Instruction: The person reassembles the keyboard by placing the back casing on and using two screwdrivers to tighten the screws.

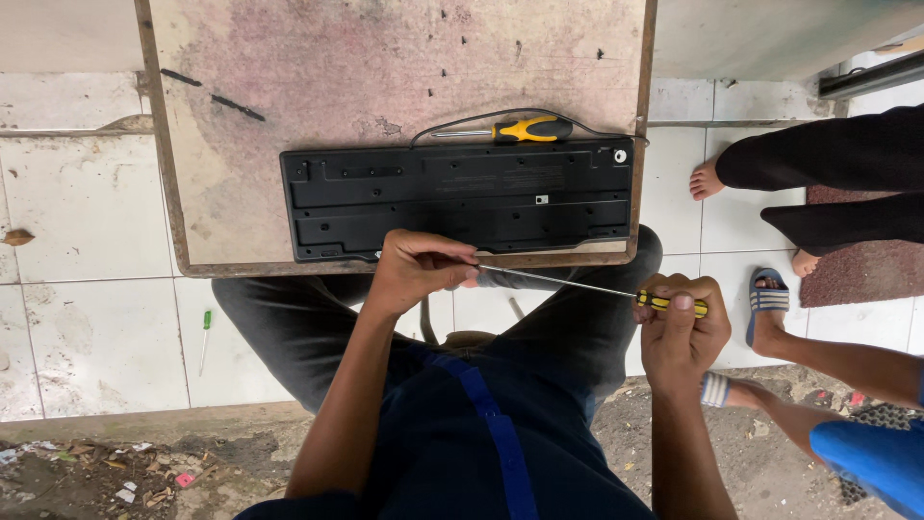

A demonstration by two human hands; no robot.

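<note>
The left hand pinches the tip of a long screwdriver just below the upturned black keyboard on the worn table; the right hand clenches its yellow-black handle.

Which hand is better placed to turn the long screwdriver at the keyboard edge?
Probably the right hand: it grips the screwdriver by its yellow handle. The left hand pinches the shaft's tip at the near edge of the keyboard, so it can only guide.
</note>
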